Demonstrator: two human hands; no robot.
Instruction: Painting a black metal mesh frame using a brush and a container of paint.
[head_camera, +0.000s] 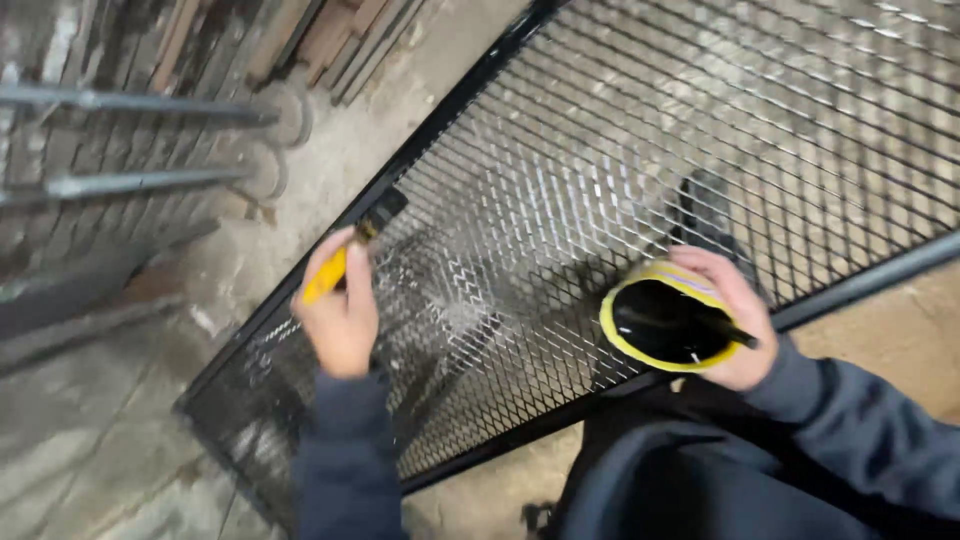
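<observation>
A big metal mesh panel (640, 170) with a black frame fills most of the scene, lying at a slant over a dusty concrete floor (90, 460). Its long black edge runs from the lower left up toward the top middle, and the shiny wire lattice spreads out to the right of that edge. Beyond the panel, at the upper left, stacked wooden planks (340, 40) and a couple of grey metal bars (130, 180) rest against rough ground.

The person leans over the panel in a dark blue-grey sweatshirt, both sleeves reaching forward. The right hand (735, 320) is wrapped around a small yellow-rimmed pot (665, 325) of black paint, fingers curled over the far side, holding it just above the near frame bar; a dark stick or handle pokes out past the rim on the right.

The left hand (340, 310) is closed in a fist around the yellow handle of a paintbrush (360, 235). The brush points up and away from the hand, to the upper right, its long axis lying roughly along the frame edge. Its dark bristles sit on or right at the black frame, where mesh meets bar. The left hand is the one nearer that edge; the pot hand stays well apart, across the mesh to the right.
</observation>
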